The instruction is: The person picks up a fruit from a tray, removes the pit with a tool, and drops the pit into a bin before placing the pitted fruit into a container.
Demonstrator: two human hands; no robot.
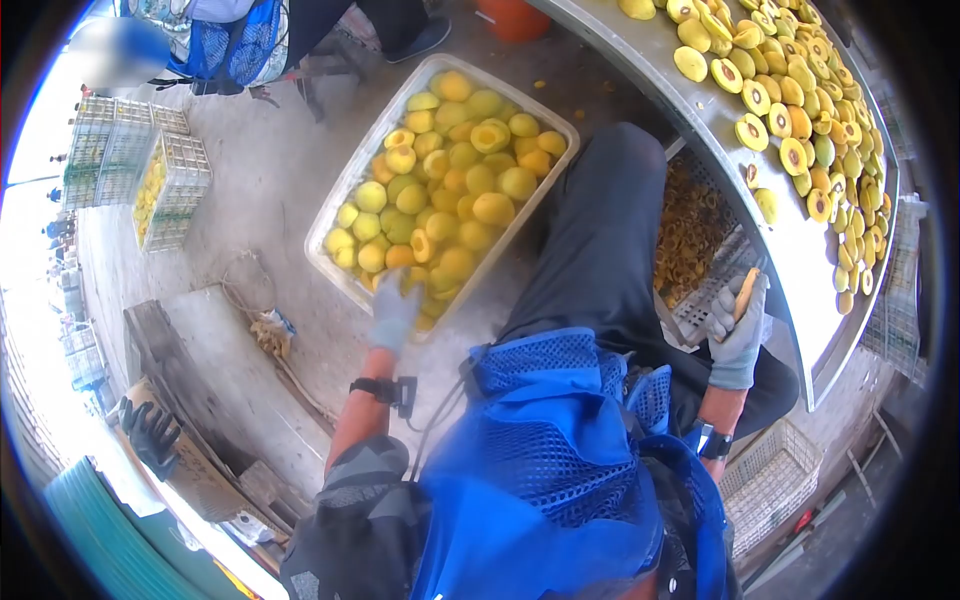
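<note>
My left hand (396,308), in a grey glove and slightly blurred, reaches over the near edge of a white crate (335,272) on the floor. Its fingers look spread at the yellow fruit (445,190), which resemble peaches and fill the crate. On the other side, my right hand (737,335), also gloved, is closed around a narrow tan handle (746,293) that looks wooden; the rest of this tool is hidden. Beside that hand is the edge of a metal table (790,270), with many halved yellow fruit (800,110) piled on it.
Under the table stands a basket of brown scraps (690,230). A pale plastic crate (770,475) sits at lower right. Stacked crates (125,150) are at the left, wooden boards (185,380) nearer me. Another person's shoe (420,40) and an orange bucket (512,17) appear at the top.
</note>
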